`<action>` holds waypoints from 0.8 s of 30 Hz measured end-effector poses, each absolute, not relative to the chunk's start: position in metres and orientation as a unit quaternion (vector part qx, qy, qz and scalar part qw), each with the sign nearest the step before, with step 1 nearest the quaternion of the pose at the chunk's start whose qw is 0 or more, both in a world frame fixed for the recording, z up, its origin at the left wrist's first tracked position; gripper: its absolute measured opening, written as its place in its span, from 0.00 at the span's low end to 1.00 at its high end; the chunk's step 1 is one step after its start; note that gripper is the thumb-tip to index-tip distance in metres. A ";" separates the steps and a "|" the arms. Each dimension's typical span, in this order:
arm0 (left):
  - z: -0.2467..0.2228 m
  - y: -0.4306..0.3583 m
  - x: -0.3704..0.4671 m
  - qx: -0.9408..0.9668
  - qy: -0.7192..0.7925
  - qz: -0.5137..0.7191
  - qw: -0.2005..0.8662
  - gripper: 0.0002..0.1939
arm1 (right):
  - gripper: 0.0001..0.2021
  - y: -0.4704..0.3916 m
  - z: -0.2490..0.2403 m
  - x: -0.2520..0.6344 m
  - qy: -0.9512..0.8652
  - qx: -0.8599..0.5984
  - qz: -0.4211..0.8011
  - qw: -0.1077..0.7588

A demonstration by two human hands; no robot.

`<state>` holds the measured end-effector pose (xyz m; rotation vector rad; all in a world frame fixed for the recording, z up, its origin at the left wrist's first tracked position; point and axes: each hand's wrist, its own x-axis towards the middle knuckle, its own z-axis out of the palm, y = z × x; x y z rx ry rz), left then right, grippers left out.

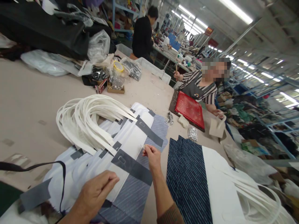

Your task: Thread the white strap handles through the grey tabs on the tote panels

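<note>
A stack of white and grey-blue striped fabric pieces [130, 199] lies in front of me, with white strap loops [81, 115] curving off its far left side. Dark grey strips [132, 165] with slots cross the top piece. My left hand [97, 189] is over the lower part of the stack, fingers curled together; whatever they may hold is hidden. My right hand [152, 155] pinches something too small to make out beside a tiny shiny spot at the white panel's edge. To the right lies a second stack of dark striped pieces [187, 180].
Across the table [149, 90], a person [201, 84] holds a tool beside a red board [190, 109]. Small metal parts [192, 133] lie nearby. Boxes of hardware [116, 88], yellow tape [118, 66] and plastic bags sit at the back left. Another person [143, 34] stands farther off.
</note>
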<state>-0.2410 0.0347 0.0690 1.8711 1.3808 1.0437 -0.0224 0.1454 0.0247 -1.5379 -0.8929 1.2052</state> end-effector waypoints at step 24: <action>0.035 0.042 -0.261 0.624 0.584 0.355 0.379 0.17 | 0.15 0.169 0.016 -0.008 -0.493 -0.735 0.348 0.309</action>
